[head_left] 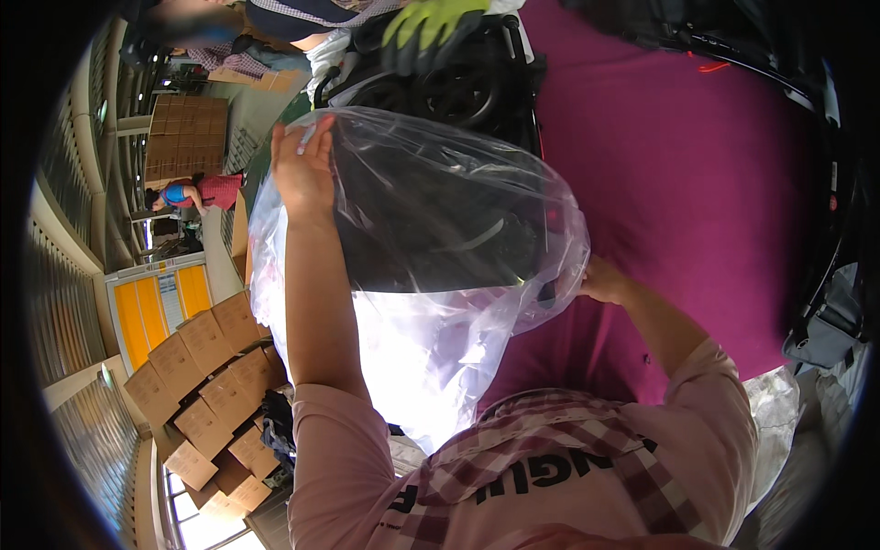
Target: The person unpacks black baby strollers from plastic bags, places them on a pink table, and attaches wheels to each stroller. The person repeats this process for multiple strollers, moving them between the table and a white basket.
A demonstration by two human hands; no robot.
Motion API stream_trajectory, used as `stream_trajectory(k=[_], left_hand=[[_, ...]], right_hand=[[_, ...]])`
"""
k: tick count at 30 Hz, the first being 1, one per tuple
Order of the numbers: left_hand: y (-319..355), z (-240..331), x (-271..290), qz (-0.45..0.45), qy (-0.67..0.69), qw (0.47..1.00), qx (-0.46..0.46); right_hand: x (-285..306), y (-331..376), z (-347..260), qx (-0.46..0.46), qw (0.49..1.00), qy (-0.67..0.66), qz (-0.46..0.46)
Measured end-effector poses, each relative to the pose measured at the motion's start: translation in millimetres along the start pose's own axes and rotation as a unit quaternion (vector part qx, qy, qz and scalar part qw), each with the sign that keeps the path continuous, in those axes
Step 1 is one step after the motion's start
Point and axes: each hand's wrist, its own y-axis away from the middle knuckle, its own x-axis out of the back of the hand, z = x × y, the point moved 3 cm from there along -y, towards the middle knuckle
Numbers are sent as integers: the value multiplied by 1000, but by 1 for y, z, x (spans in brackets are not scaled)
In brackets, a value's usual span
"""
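Note:
A large clear plastic bag point(403, 357) is spread in front of me, its mouth held wide. My left hand point(305, 170) grips its left rim, with the thumb and fingers raised at the film. At the opposite side, my right hand point(600, 280) is closed on the bag's right edge; its fingertips are partly hidden by the plastic. A dark fabric panel point(431, 229) shows through the film, its lower part covered by the bag. Just beyond lies a black folded frame with wheels point(454, 96), which looks like a folded stroller.
Another person's yellow-green gloved hand point(431, 32) is over the wheels. A magenta cloth point(678, 202) covers the table. Black framed gear point(733, 46) lies at the far right, a grey pouch point(822, 321) at the right edge. Cardboard boxes point(206, 367) are stacked at left; a person point(197, 192) stands beyond.

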Motion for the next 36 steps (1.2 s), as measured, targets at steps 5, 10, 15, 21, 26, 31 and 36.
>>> stream_trajectory(k=[5, 10, 15, 21, 26, 31, 36], left_hand=[[55, 12, -15, -78, -237, 968, 16], [137, 55, -1, -188, -334, 908, -169], [213, 51, 35, -225, -401, 858, -228], [280, 11, 33, -341, -282, 891, -96], [330, -43, 16, -509, -361, 767, -149], [392, -124, 13, -631, -326, 701, -69], [442, -142, 20, -721, -348, 598, 25]], right_hand=[[97, -108, -58, 176, 861, 388, 278], [172, -116, -161, 160, 720, 153, 658], [95, -78, -76, 156, 793, 42, 588], [-99, 56, 72, 113, 843, 304, 429], [-133, 122, 62, 56, 847, 397, 350], [-114, 220, 1, 155, 700, 345, 605], [-128, 281, 30, 113, 683, 347, 633]])
